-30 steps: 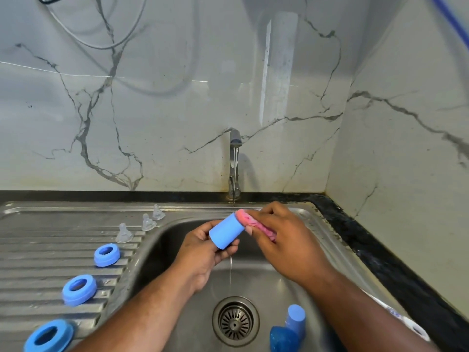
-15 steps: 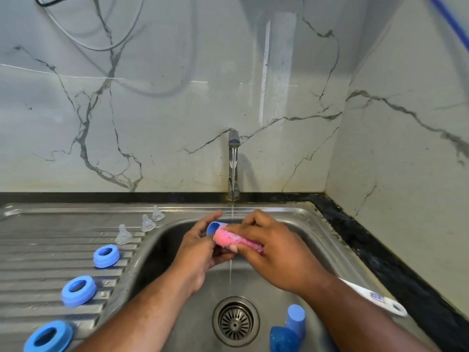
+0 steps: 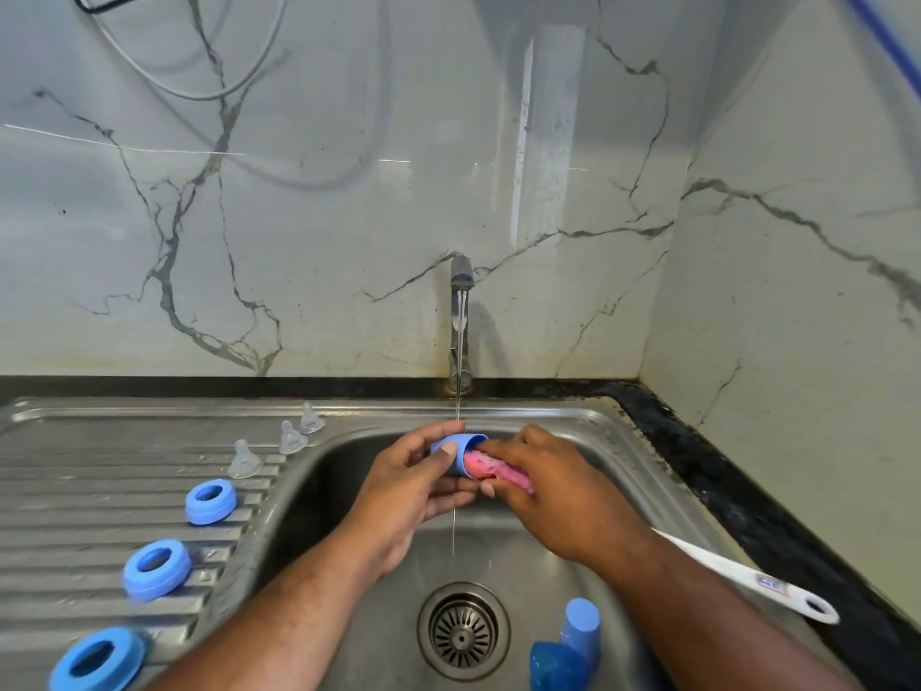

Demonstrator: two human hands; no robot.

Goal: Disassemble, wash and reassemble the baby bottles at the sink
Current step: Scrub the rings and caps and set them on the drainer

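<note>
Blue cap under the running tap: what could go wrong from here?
1. The blue cap is gripped by the left hand alone. The pink sponge that the right hand presses into its mouth could knock it loose, down toward the drain.
2. The clear nipples stand on the drainboard close to the basin. A splash or stray arm might tip one in.

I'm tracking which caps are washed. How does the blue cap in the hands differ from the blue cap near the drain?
The held cap is gripped by the left hand under the running tap; the basin cap lies loose on the sink floor. The right hand pushes a pink sponge into the held cap; no hand is on the basin cap. Both are light blue and similarly shaped.
</note>
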